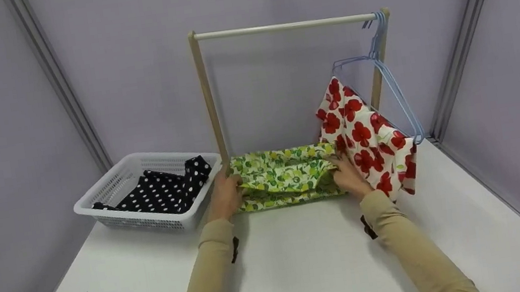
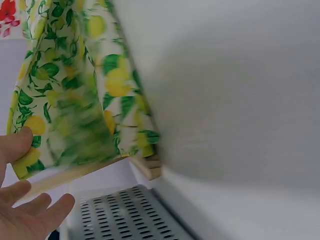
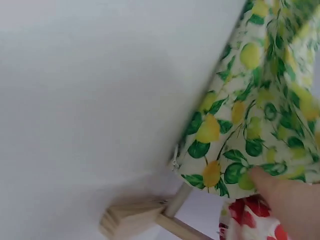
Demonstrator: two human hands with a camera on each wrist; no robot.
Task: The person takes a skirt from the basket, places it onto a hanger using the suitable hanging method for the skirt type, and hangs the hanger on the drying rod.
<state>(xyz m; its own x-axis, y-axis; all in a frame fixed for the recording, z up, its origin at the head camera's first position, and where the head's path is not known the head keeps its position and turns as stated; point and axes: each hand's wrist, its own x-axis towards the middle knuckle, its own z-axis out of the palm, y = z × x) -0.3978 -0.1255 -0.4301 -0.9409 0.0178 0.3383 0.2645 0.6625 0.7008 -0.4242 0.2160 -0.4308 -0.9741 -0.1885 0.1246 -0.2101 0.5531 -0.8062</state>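
A folded lemon-print cloth [image 1: 289,172], white with yellow fruit and green leaves, lies across the table below the rack. Its upper layer bulges open toward the front. At its left end my left hand [image 1: 225,194] holds the edge; in the left wrist view the thumb [image 2: 17,145] lies on the cloth, with the other fingers spread just below its corner. My right hand [image 1: 350,176] holds the right end. The right wrist view shows one digit [image 3: 265,182] pressed on the print, the remaining fingers out of sight.
Behind stands a wooden rack with a white rail [image 1: 284,26]. Blue hangers [image 1: 382,57] hang at its right end, with a red-flowered white garment [image 1: 359,127] beside my right hand. At left, a white perforated basket [image 1: 139,159] holds black polka-dot cloth [image 1: 155,194].
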